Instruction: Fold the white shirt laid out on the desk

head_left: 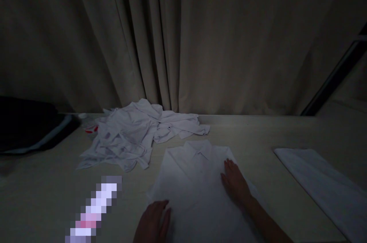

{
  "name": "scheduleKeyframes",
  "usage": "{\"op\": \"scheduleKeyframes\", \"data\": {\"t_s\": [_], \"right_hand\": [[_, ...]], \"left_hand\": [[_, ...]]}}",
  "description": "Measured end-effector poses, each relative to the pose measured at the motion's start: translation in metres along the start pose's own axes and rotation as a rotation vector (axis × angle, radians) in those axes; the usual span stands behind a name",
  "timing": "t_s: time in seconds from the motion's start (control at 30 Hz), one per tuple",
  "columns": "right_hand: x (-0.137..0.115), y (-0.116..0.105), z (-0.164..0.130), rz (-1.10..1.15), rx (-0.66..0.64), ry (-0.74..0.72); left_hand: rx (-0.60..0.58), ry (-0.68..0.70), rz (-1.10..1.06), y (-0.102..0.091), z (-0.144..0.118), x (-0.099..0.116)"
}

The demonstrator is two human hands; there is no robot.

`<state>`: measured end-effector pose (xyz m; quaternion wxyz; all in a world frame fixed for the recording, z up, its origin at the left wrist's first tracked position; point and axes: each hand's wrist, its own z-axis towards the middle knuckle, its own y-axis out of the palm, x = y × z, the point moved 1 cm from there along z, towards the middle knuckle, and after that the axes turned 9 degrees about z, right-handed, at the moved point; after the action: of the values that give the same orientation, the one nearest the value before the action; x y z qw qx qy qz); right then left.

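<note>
A white collared shirt (197, 185) is spread out in front of me, its collar pointing away and its front facing up. My right hand (233, 180) lies flat on the shirt's right side, below the shoulder, with the fingers stretched out. At the shirt's lower left edge rests my left hand (153, 220), thumb and fingers apart and nothing visible between them. The lower part of the shirt runs out of view at the bottom.
A crumpled heap of white clothes (129, 128) lies at the back left, beside a bottle (87, 122) with a red label. Further left is a dark bag-like object (28, 124). Flat folded white cloth (321, 182) lies at the right. Curtains (229, 44) hang behind. A pixelated bright strip covers the lower left.
</note>
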<state>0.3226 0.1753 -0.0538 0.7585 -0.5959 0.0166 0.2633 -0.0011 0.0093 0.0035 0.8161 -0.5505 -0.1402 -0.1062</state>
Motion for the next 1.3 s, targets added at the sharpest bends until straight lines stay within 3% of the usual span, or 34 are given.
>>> {"op": "scheduleKeyframes", "data": {"t_s": [0.17, 0.33, 0.47, 0.6, 0.9, 1.3], "right_hand": [[-0.030, 0.021, 0.049, 0.086, 0.012, -0.113], [-0.042, 0.053, 0.091, 0.116, 0.089, -0.242], [-0.040, 0.071, 0.112, 0.130, 0.093, -0.291], [-0.035, 0.077, 0.128, 0.158, 0.089, -0.304], [-0.043, 0.068, 0.158, 0.152, 0.037, -0.253], [-0.042, 0.084, 0.168, 0.208, 0.075, -0.048]], "left_hand": [[-0.115, 0.052, 0.040, 0.029, 0.113, 0.044], [-0.193, 0.232, 0.128, 0.091, 0.168, 0.058], [-0.196, 0.303, 0.241, 0.132, 0.186, 0.053], [-0.158, 0.359, 0.275, 0.151, 0.199, 0.051], [-0.099, 0.302, 0.246, 0.166, 0.223, 0.052], [0.022, 0.006, 0.301, 0.176, 0.227, 0.055]]}}
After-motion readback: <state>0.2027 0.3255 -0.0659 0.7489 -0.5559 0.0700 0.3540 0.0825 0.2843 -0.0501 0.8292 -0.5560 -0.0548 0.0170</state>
